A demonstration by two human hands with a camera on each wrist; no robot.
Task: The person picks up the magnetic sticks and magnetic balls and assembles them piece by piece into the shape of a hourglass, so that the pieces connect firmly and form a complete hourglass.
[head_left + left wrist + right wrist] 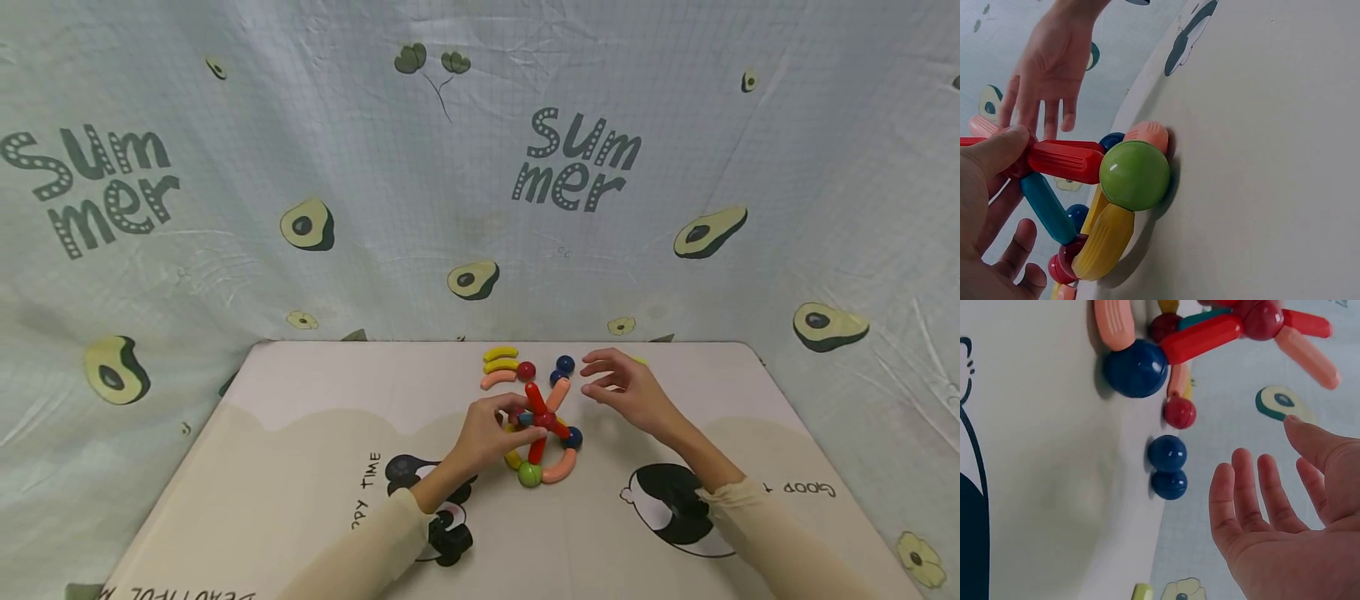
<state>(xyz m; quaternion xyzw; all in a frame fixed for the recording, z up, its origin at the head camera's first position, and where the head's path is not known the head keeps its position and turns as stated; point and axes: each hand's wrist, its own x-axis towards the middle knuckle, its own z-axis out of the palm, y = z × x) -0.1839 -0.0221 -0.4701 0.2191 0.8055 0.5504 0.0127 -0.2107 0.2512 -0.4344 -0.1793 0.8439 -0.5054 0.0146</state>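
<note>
Within pinch of left hand [486,432], rod structure [544,421]; apart from right hand [630,392]

Backdrop cloth [390,167]: pale grey-blue, faint grid, creased; fills upper half and both sides of head view.
Backdrop lettering [576,158]: grey-green "SUMMER", upper left and right of upper centre.
Avocado prints [306,225]: cut halves, dark stones, scattered across cloth.
Flower print [920,559]: pale yellow, lower right.
Tabletop [285,475]: pale pink far band, beige wavy-edged area, lower frame.
Cartoon print [671,508]: black and white, lower right.
Table lettering [371,468]: "TIME", lower centre-left, running vertically.
</note>
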